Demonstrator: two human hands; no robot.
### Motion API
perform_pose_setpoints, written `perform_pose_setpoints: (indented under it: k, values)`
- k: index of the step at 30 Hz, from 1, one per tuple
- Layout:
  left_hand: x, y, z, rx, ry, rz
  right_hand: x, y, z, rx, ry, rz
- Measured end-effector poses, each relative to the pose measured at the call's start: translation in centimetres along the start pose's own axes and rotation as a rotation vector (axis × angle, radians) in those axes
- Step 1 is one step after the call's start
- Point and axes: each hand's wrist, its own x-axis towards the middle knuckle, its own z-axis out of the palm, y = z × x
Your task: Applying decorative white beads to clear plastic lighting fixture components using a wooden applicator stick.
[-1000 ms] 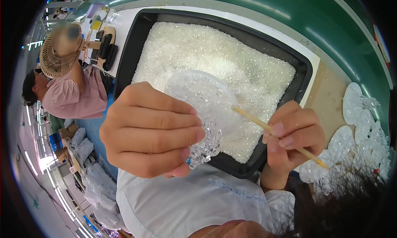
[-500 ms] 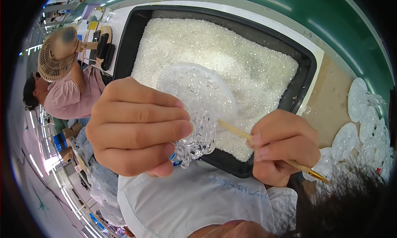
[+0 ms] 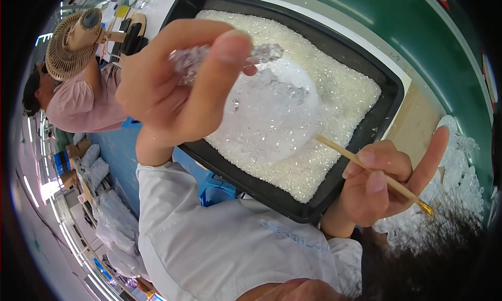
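Note:
My left hand (image 3: 180, 86) is raised over the black tray, thumb and fingers closed around the transparent, knobbly part of an ornament. That ornament's round, frosty white disc (image 3: 272, 115) faces up beyond my fingers, dotted with small shiny bits. In my right hand (image 3: 381, 183), a slim paintbrush (image 3: 340, 150) is pinched between thumb and fingers, while one finger sticks out straight. The brush's wooden handle end points at the disc's lower right edge; whether they touch I cannot tell. Its gold ferrule (image 3: 426, 208) points away to the lower right.
The black tray (image 3: 389, 110) holds a thick layer of glittering white granules (image 3: 345, 65). Several transparent round pieces (image 3: 460, 165) are heaped at the right. At the far left, a beige fan (image 3: 73, 44) stands near a person in pink (image 3: 83, 99). A blue stool (image 3: 217, 188) shows below the tray.
My left hand has risen and turned over, tilting the ornament so more of its disc shows. My right hand has shifted right with the paintbrush, and one finger has straightened.

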Motion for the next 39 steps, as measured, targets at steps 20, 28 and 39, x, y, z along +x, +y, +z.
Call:
perform_pose_setpoints:
  k: [20,28,39]
  values:
    - [2.1,1.0,0.7,0.173,-0.117,-0.186,0.5,0.7,-0.4,-0.195,-0.304,-0.103]
    - [1.1,0.5,1.7,0.161,-0.002,-0.109,1.4,-0.1,0.5,-0.537,-0.508,-0.134]
    - [0.2,0.0,2.4,0.113,0.086,0.016,1.3,0.1,0.9,-0.552,-0.551,-0.229]
